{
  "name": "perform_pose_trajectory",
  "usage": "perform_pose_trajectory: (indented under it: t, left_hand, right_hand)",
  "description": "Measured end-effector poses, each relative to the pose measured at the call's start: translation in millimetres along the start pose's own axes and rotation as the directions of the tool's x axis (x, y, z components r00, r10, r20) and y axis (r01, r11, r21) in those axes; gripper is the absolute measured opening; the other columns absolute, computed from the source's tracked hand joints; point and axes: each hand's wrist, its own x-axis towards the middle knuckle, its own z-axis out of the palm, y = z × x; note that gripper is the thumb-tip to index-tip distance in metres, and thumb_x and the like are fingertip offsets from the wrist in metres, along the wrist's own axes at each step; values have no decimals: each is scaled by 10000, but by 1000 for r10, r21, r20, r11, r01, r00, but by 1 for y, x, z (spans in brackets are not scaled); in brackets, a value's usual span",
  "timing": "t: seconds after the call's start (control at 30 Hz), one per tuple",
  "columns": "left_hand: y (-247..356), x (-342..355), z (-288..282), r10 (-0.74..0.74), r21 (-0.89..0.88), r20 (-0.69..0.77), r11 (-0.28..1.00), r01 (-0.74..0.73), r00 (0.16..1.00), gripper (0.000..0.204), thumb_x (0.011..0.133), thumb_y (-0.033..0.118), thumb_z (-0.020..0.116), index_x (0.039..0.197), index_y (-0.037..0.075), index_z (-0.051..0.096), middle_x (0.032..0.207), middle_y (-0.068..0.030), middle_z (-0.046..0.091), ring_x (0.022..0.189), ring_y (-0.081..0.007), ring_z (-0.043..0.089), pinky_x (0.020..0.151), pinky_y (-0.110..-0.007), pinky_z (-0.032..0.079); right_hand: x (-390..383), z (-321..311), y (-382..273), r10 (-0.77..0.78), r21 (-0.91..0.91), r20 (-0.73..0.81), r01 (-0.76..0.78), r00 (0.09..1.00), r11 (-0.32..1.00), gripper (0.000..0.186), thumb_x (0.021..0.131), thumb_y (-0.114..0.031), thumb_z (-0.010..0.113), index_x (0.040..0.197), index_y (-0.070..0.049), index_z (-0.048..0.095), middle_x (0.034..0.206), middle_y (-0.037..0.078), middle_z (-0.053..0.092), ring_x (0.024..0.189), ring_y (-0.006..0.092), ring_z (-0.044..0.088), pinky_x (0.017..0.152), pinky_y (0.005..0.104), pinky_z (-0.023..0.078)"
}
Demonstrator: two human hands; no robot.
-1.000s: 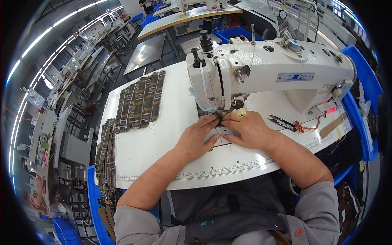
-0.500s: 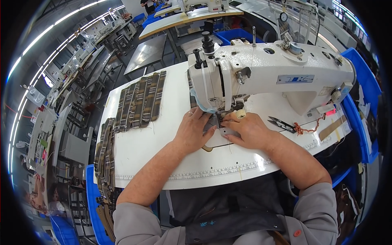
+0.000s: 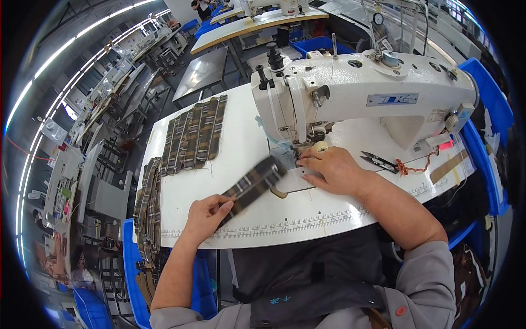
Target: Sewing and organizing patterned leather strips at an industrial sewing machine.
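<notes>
Pinched between the thumb and fingers of my left hand (image 3: 208,218) is a dark plaid fabric strip (image 3: 253,185), over the front of the table. Its far end reaches toward the machine bed and looks slightly blurred. My right hand (image 3: 338,171) rests beside the needle area of the white sewing machine (image 3: 378,82). Its fingers stretch forward near the presser foot (image 3: 298,149), with the thumb apart on the bed, and I see nothing held in it. Several plaid strips (image 3: 193,137) lie side by side at the far left of the table.
More plaid strips (image 3: 147,203) hang over the table's left edge, above a blue bin (image 3: 131,274). Thread snips (image 3: 379,162) lie right of my right hand, beside an orange cord (image 3: 408,169). A printed ruler scale (image 3: 274,226) runs along the front edge.
My left hand has drawn back from the needle toward the lower left, bringing a plaid strip out from under the machine head. My right hand stays by the needle.
</notes>
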Motion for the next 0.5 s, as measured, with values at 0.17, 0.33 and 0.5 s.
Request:
perform_pose_trajectory:
  t: [0.17, 0.33, 0.5]
  left_hand:
    - [-5, -15, 1, 373, -50, 47, 928, -370, 927, 180, 884, 188, 785, 967, 37, 733, 863, -63, 594, 824, -229, 585, 754, -351, 468]
    - [33, 18, 43, 575, -167, 126, 816, -554, 809, 225, 783, 190, 861, 825, 78, 670, 1005, -68, 581, 1010, -268, 574, 892, -383, 457]
    - [72, 57, 67, 706, -368, 249, 703, -609, 663, 295, 733, 175, 909, 756, 85, 629, 1019, -49, 600, 1006, -246, 579, 887, -369, 474]
  right_hand:
    - [1, -2, -4, 27, 2, 18, -27, 999, 1000, 260, 911, -264, 704, 1097, -85, 736, 1121, 69, 707, 1006, 303, 672, 853, 437, 549]
    - [2, 0, 1, -21, 7, -27, 21, 999, 1000, 262, 898, -250, 714, 1094, -77, 732, 1115, 59, 708, 1002, 292, 683, 844, 427, 557]
    - [6, 3, 2, -88, 33, -63, 90, 994, 995, 271, 883, -244, 728, 1097, -78, 738, 1156, 59, 717, 1016, 282, 695, 843, 412, 565]
